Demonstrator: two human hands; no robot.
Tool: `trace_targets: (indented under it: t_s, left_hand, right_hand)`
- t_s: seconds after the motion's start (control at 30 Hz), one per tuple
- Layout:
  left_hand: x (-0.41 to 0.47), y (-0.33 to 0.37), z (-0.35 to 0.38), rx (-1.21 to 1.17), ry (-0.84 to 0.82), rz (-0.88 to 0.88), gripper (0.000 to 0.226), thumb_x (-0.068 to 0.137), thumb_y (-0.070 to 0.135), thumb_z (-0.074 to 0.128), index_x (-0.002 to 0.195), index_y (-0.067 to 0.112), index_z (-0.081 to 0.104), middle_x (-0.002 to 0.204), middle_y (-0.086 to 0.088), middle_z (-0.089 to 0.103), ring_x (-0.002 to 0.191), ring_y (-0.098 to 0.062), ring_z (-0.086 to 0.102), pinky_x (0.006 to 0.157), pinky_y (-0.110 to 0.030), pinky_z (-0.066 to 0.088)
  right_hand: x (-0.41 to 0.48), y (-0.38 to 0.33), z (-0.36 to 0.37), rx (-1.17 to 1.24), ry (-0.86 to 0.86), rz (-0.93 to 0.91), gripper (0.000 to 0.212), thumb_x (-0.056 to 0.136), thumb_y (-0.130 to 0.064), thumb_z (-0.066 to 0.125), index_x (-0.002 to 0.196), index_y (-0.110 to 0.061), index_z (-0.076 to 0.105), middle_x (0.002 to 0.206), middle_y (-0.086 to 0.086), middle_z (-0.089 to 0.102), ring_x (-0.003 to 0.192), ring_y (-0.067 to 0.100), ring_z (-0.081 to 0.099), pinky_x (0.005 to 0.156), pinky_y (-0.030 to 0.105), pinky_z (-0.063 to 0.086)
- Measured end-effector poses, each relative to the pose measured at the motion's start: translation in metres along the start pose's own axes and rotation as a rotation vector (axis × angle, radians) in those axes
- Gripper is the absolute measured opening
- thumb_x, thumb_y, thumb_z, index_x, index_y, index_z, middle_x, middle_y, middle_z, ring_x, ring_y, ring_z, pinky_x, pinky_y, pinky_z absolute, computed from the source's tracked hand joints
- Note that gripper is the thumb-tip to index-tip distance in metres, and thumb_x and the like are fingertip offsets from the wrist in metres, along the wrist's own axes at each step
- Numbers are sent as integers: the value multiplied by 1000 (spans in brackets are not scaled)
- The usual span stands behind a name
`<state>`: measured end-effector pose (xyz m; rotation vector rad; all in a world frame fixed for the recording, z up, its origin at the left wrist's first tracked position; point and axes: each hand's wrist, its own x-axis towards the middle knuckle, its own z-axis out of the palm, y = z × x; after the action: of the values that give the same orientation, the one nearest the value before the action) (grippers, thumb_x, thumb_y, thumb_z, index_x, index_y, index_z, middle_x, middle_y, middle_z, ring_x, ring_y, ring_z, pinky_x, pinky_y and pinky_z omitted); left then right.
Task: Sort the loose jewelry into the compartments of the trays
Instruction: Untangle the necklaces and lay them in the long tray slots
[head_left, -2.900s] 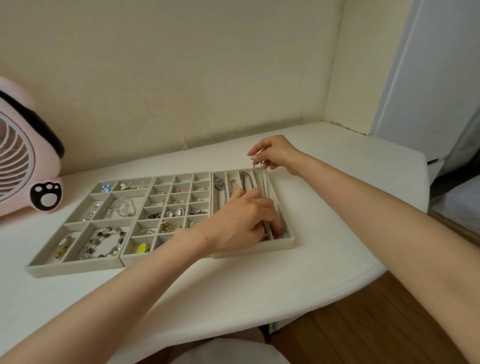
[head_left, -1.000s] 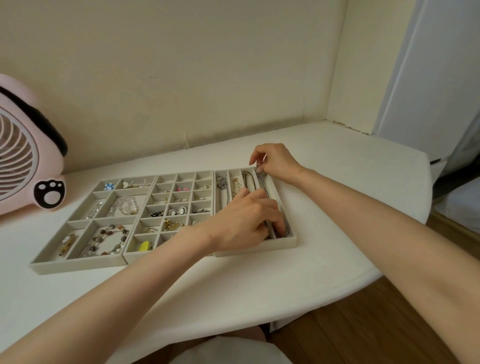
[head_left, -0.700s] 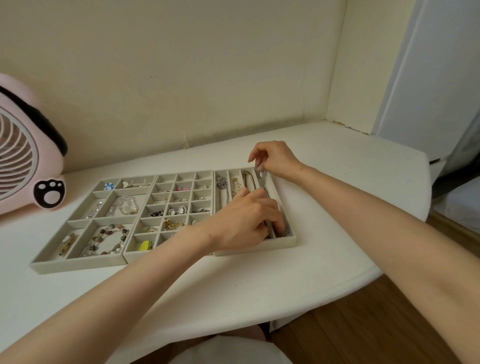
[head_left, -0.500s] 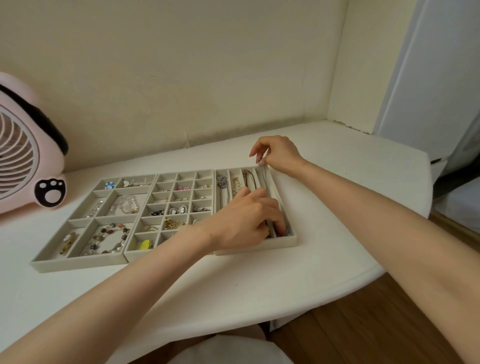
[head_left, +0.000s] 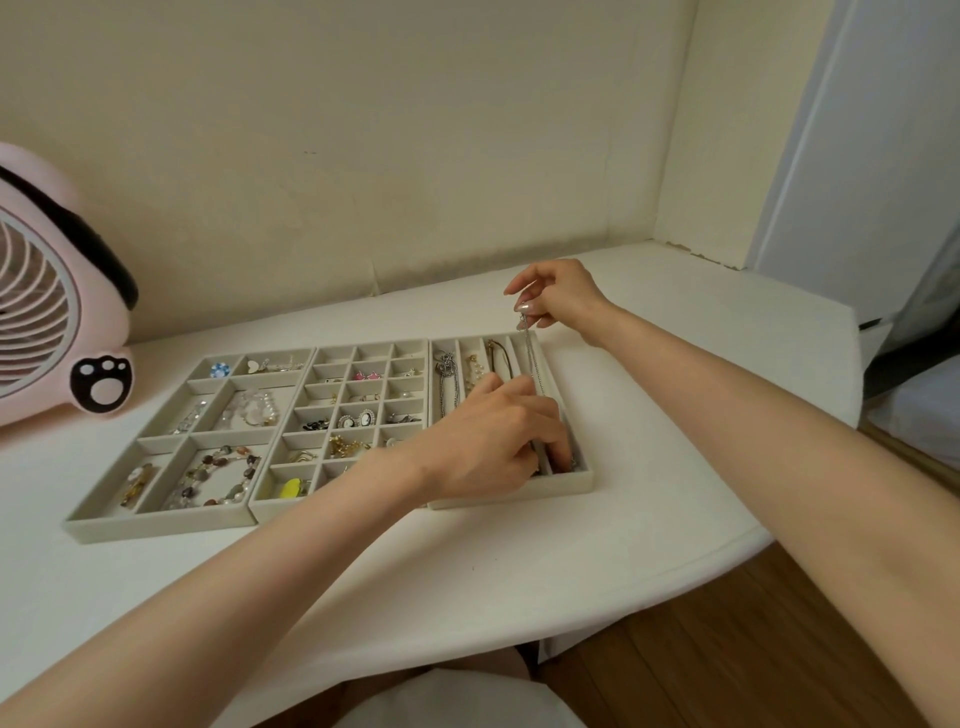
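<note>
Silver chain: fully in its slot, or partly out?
Partly out: right hand pinches the silver chain above the tray; left hand holds the rest inside.

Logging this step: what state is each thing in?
Right hand, pinching the silver chain by its far end, above the tray.
Left hand, fingers curled on the chain's near end inside the right tray.
Silver chain, stretched over the rightmost slot.
Fan, upright.

The right hand (head_left: 558, 299) pinches a thin chain (head_left: 531, 358), lifted over the far end of the right tray (head_left: 519, 499). The left hand (head_left: 493, 441), fingers curled, holds the near end down in the outermost slot.
</note>
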<state>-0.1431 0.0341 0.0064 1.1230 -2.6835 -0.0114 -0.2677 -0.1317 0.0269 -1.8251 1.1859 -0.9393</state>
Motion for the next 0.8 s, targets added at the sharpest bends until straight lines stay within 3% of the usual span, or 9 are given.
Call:
trace_targets:
  t_s: [0.2,0.47,0.63,0.8]
  left_hand:
    - [0,0,0,5,4,-3,44,68,9,36,93,25,68,95,15,59,78,-4,21,70,-26,15]
    - [-1,2,-1,10,5,-2,43,68,10,35,93,25,67,95,14,60,77,-4,21,70,-25,14]
    - [-1,2,-1,14,2,-2,44,68,11,34,94,24,68,96,14,60,77,-5,21,70,-25,14]
    - [0,2,-1,14,2,-4,45,67,10,35,94,24,68,97,13,61,78,-4,21,71,-25,16]
  right_hand:
    - [-1,-2,-3,109,-67,71,36,81,18,45,100,-4,66,77,6,61,57,10,66,55,18,46]
    - [-2,-4,-5,17,-27,77,27,81,5,58,92,-17,68,78,-1,70,56,8,58,54,22,32]
    - [-5,-7,-7,59,8,25,29,81,12,55,98,-8,66,75,3,66,47,-5,53,44,9,35]
    - [-1,-4,-7,58,-12,33,24,84,7,56,91,-15,64,76,0,66,50,8,62,45,15,37]
